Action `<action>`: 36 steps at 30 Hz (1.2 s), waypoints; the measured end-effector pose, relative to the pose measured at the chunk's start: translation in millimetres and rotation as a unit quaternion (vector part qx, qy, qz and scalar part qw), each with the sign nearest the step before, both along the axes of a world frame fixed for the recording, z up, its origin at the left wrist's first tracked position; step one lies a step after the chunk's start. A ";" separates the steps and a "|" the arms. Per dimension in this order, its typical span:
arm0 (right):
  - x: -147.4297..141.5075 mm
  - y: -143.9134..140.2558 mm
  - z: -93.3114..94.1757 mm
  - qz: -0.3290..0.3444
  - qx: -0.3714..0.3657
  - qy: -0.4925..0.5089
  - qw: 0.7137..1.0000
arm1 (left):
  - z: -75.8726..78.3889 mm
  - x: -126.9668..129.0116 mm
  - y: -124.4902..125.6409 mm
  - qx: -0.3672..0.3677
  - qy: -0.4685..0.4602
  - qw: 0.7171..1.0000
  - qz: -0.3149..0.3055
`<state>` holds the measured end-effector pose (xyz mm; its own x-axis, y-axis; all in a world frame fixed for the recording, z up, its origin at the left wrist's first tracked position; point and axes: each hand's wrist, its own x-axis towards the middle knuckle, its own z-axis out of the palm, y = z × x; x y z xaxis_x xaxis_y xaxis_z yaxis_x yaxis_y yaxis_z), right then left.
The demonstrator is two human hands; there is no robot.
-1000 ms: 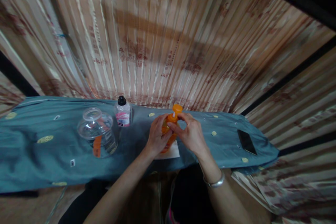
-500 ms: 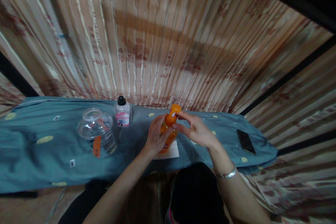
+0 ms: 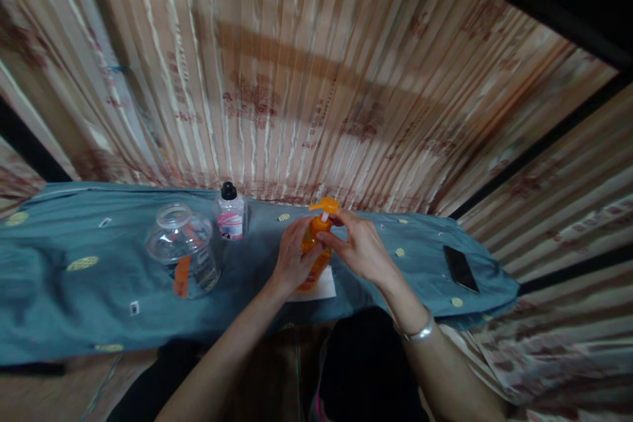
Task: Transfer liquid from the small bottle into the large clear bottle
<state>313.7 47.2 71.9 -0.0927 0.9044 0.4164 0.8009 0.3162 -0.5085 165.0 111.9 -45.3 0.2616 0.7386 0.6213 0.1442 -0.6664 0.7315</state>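
The left hand point(image 3: 293, 257) clamps the orange pump bottle point(image 3: 312, 257) upright on the blue cloth point(image 3: 99, 290), steadying it while the right hand point(image 3: 363, 247) pinches its pump collar point(image 3: 320, 224).

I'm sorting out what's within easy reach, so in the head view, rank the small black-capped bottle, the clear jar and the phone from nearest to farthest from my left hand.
1. Small black-capped bottle: to the left of the left hand, near the curtain.
2. Clear jar: farther left on the blue cloth.
3. Phone: far right, beyond the right hand.
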 end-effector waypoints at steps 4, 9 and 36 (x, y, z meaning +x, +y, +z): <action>-13.1 -1.3 -8.3 -0.081 0.026 0.006 0.996 | -3.1 -0.7 1.8 0.004 -0.002 1.000 0.000; -10.9 -1.6 -7.3 -0.061 0.024 0.028 0.997 | -2.1 -2.8 2.6 0.011 0.000 1.000 -0.009; -17.0 1.7 -30.5 -0.089 0.068 0.040 0.993 | -7.1 -0.9 1.8 -0.003 -0.003 1.000 -0.002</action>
<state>296.8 49.0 41.5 0.1011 0.8390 0.5346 0.8090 0.2435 -0.5350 164.1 113.7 -52.4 0.2609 0.7411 0.6186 0.1364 -0.6627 0.7364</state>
